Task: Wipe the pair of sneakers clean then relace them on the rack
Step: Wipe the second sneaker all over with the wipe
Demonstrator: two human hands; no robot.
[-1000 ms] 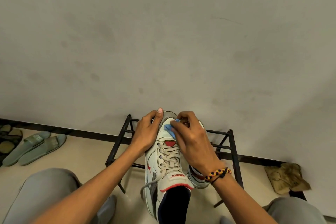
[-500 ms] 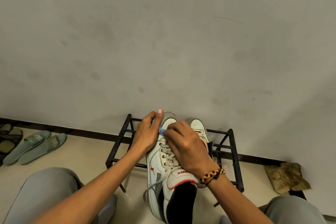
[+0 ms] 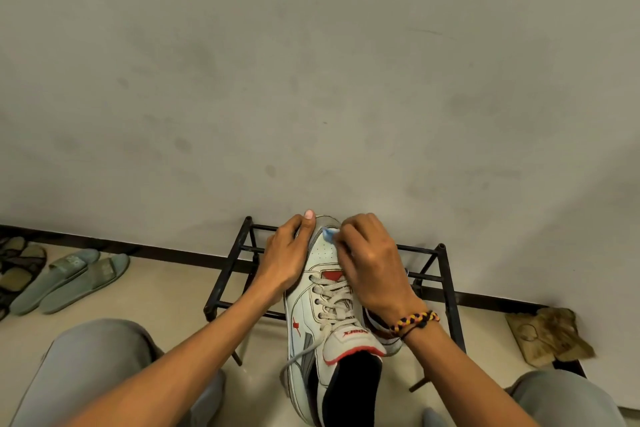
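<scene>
A white sneaker (image 3: 320,315) with red trim, grey laces and a black lining lies on the low black metal rack (image 3: 450,288), toe toward the wall. My left hand (image 3: 289,258) clasps the left side of its toe, thumb up at the tip. My right hand (image 3: 372,265) presses a small blue cloth (image 3: 329,233) on the toe cap. The second sneaker (image 3: 382,329) sits just to the right, mostly hidden under my right wrist, which wears a braided bracelet.
The rack stands against a grey wall with a dark skirting. A pair of green slides (image 3: 74,279) and dark sandals (image 3: 17,263) lie on the floor at left. A crumpled brown rag (image 3: 549,334) lies at right. My grey-trousered knees fill both lower corners.
My right hand has moved the blue cloth from near the laces back up to the toe tip. The left hand has kept its hold on the toe.
</scene>
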